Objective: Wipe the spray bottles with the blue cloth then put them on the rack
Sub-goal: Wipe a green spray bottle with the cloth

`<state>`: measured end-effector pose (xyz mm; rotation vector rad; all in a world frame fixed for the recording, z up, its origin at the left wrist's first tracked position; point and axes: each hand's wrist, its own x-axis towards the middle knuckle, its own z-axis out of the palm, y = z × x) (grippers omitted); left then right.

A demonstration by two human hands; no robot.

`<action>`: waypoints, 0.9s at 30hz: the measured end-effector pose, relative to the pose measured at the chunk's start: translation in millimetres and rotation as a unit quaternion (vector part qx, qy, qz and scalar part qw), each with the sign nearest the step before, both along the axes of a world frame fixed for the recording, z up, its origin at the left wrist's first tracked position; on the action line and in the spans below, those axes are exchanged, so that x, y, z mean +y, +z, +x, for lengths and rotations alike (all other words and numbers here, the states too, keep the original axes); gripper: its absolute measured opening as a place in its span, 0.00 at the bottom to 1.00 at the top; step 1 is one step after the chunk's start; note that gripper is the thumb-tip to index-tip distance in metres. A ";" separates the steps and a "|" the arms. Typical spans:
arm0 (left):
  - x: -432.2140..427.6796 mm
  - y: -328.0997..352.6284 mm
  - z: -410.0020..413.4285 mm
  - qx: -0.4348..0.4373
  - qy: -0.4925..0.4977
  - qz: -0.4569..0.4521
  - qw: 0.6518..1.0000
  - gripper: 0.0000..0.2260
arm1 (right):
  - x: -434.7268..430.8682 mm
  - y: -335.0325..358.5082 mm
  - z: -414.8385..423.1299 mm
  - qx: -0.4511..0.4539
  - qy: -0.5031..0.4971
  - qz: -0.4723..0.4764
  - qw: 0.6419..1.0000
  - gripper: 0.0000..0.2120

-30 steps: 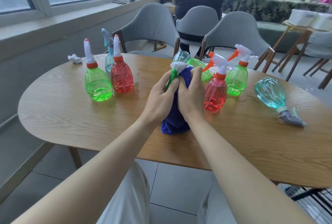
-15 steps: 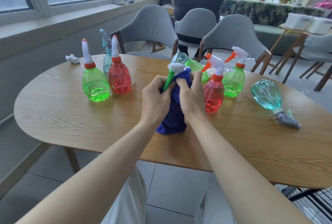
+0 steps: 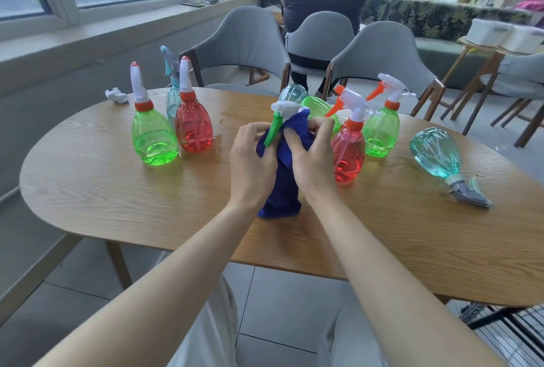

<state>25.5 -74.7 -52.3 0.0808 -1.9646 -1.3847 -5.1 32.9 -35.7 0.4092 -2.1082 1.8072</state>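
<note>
A person seated at an oval, wood-grained table is seen from above their own forearms. Both hands meet at the middle of the table around a spray bottle with a white plastic head and a green trigger. It stands upright, and its body is hidden inside a dark blue cloth bunched around it down to the tabletop.

The left hand curls around the wrapped bottle just below the trigger. The right hand pinches a fold of the cloth against the bottle's neck.

To the left stand a green translucent bottle, a red translucent bottle and a pale blue one behind them. Just right of the hands stand another red bottle and another green bottle, both with orange triggers. A teal bottle lies on its side further right.

This looks like the wiping step, worked around the neck and head of one bottle, with the others seemingly waiting. The next move probably calls for peeling the cloth off and carrying the bottle to the rack. A black wire frame on the floor at lower right may be that rack, though I cannot be sure. Wet patches on the table suggest a slippery grip.
</note>
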 end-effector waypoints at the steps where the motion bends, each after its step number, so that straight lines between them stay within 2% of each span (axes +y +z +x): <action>1: 0.8 -1.5 1.5 0.010 0.008 -0.029 1.000 0.09 | 1.7 -1.3 -0.4 0.003 0.002 0.003 1.000 0.14; 6: -4.6 -3.5 11.2 0.015 0.008 -0.073 0.997 0.17 | 7.4 -6.3 -1.3 0.004 -0.001 0.020 1.000 0.15; 11: -18.1 2.2 4.2 -0.011 -0.011 -0.143 0.990 0.15 | 3.4 -7.6 1.7 0.003 -0.016 0.029 0.999 0.13; 15: -26.2 12.5 -1.6 -0.081 -0.028 -0.199 0.976 0.13 | 5.6 -6.3 2.0 -0.001 -0.026 0.047 0.999 0.15; 19: -27.3 21.3 -7.6 -0.162 -0.028 -0.270 0.949 0.08 | 7.0 -7.4 1.7 -0.005 -0.040 0.072 0.997 0.18; 22: -24.9 19.7 -4.6 -0.219 -0.031 -0.202 0.954 0.12 | 10.3 -9.2 4.3 0.002 -0.043 0.100 0.994 0.21; 25: -17.0 14.8 1.4 -0.183 -0.106 -0.028 0.977 0.17 | 13.0 -10.9 8.4 -0.004 -0.043 0.094 0.995 0.23; 27: -13.4 17.4 4.4 -0.171 -0.135 0.031 0.975 0.21 | 13.4 -11.5 9.2 -0.024 -0.043 0.065 0.997 0.21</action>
